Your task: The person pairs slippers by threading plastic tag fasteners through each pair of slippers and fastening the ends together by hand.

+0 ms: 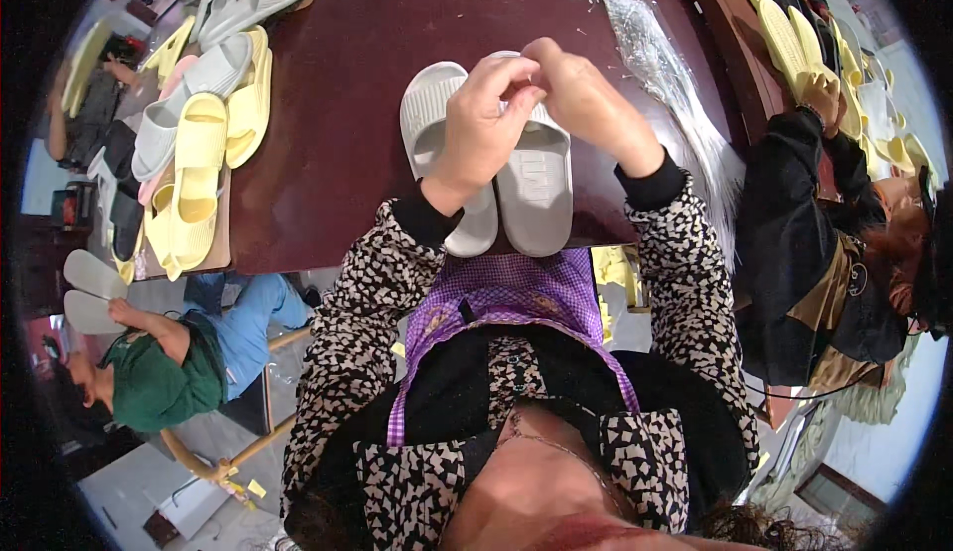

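Both hands, left hand (481, 119) and right hand (586, 104), pinched together over the grey slides (531, 194) at the table's (338, 134) near edge; a nudge could have tipped them off.

Left hand (483, 129) and right hand (586, 104) meet fingertip to fingertip — above grey slipper pair (536, 194) on dark table (338, 124).

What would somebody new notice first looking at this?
Two hands meet at centre, the left hand and right hand pinching something tiny above a pair of grey slide sandals on the dark red table. A heap of yellow and grey slides lies to the left.
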The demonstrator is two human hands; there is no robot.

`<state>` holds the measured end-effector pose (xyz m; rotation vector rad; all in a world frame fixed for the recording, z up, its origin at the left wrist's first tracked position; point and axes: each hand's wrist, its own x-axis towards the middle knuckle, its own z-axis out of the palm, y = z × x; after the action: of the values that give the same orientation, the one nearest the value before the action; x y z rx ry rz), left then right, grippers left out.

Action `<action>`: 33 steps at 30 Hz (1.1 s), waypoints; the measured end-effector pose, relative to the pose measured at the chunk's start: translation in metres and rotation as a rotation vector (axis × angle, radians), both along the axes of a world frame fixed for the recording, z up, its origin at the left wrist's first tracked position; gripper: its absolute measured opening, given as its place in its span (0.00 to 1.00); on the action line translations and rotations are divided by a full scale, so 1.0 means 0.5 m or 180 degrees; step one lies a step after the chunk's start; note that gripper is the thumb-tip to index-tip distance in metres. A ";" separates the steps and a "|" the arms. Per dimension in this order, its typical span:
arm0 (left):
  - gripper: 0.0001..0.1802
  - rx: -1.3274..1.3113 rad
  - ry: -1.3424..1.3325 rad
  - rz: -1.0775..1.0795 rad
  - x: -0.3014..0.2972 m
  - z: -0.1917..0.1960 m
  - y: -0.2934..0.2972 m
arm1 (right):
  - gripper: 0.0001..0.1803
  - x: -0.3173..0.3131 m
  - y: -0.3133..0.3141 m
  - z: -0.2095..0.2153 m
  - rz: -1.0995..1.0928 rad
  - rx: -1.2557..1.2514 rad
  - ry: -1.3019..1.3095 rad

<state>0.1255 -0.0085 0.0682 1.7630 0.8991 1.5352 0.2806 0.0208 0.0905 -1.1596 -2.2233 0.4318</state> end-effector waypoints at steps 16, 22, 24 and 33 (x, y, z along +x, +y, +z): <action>0.05 0.0416 -0.0248 -0.0209 -0.016 0.001 -0.004 | 0.08 -0.018 -0.014 -0.001 0.0449 -0.0045 0.0388; 0.03 -0.0445 -0.2331 -0.0736 -0.083 0.042 0.002 | 0.05 0.057 0.024 -0.021 0.0292 -0.0024 0.0869; 0.04 -0.0403 -0.2374 -0.0675 -0.111 0.044 -0.005 | 0.06 0.070 0.025 -0.018 0.0181 -0.0137 0.1154; 0.04 -0.2083 -0.2347 -0.0590 -0.168 -0.024 -0.116 | 0.08 0.080 -0.106 0.003 0.0729 -0.0294 0.0788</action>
<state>0.0413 -0.0666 0.0564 0.7081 0.7059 1.3866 0.3206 -0.0323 0.0918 -0.8462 -2.1415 0.7374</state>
